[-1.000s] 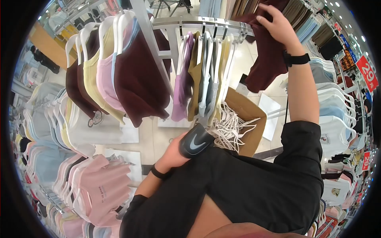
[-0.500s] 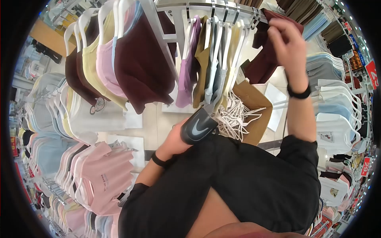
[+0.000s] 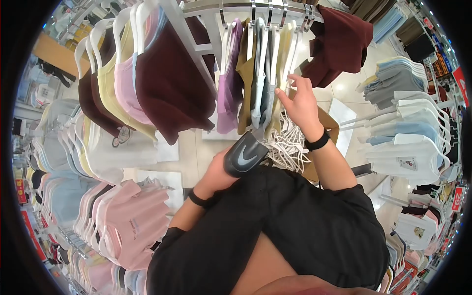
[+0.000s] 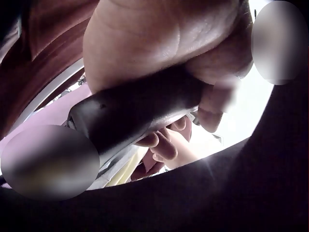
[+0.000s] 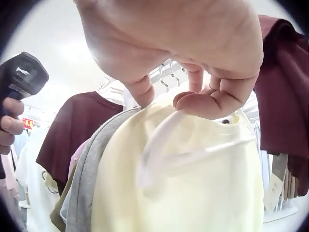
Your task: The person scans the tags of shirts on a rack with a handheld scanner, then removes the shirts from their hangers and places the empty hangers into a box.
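My left hand (image 3: 218,174) grips a black handheld device (image 3: 244,156) with a pale curved mark, held low beside the hanging shirts. Its dark body (image 4: 130,106) fills the palm in the left wrist view. My right hand (image 3: 302,105) is at the right end of the row of small shirts, thumb and fingers apart. In the right wrist view, the fingertips of that hand (image 5: 183,38) touch the top of a pale yellow shirt (image 5: 120,193) and a white hanger (image 5: 153,157) in front of it. A maroon garment (image 3: 344,42) drapes at the rail's end.
A metal rail (image 3: 290,6) carries the shirts. Below stands a cardboard box (image 3: 334,129) of loose white hangers (image 3: 287,147). More maroon, yellow and pink clothes (image 3: 172,83) hang left; white and grey shirts (image 3: 408,147) hang right. A pink shirt (image 3: 142,231) hangs lower left.
My right hand has let go of the maroon garment and moved down and left to the row of small shirts. My left hand keeps its hold on the device.
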Available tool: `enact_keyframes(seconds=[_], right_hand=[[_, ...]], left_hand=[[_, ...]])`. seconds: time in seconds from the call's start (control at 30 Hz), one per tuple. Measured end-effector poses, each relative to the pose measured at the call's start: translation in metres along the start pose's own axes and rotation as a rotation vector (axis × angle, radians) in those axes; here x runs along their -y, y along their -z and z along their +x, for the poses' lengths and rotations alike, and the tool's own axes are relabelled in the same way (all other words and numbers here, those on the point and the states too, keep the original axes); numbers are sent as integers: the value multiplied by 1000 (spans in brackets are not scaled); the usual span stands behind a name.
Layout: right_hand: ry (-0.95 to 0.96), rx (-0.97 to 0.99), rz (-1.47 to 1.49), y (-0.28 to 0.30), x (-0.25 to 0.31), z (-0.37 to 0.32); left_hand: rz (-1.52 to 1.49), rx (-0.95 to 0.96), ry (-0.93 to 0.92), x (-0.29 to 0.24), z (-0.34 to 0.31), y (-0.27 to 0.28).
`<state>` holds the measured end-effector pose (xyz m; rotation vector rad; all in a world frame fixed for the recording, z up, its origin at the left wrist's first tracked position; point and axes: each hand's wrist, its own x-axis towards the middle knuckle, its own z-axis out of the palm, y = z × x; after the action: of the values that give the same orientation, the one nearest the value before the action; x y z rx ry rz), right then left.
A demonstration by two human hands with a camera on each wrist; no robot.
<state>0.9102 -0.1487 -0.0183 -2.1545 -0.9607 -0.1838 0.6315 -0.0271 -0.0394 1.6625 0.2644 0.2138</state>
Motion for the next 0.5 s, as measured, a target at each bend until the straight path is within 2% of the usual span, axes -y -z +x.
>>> enact_keyframes(seconds=[0.17, 0.3, 0.43, 0.5], right_hand=[[-17, 1, 60, -21, -18, -1], [-17, 60, 145, -12, -10, -7], [65, 132, 184, -3, -10, -31], [141, 87, 195, -4, -10, -45]], left_hand=[[27, 19, 3, -6, 0, -1], [52, 72, 77, -3, -4, 3], [19, 67, 78, -3, -2, 2], [9, 63, 64, -3, -2, 1]])
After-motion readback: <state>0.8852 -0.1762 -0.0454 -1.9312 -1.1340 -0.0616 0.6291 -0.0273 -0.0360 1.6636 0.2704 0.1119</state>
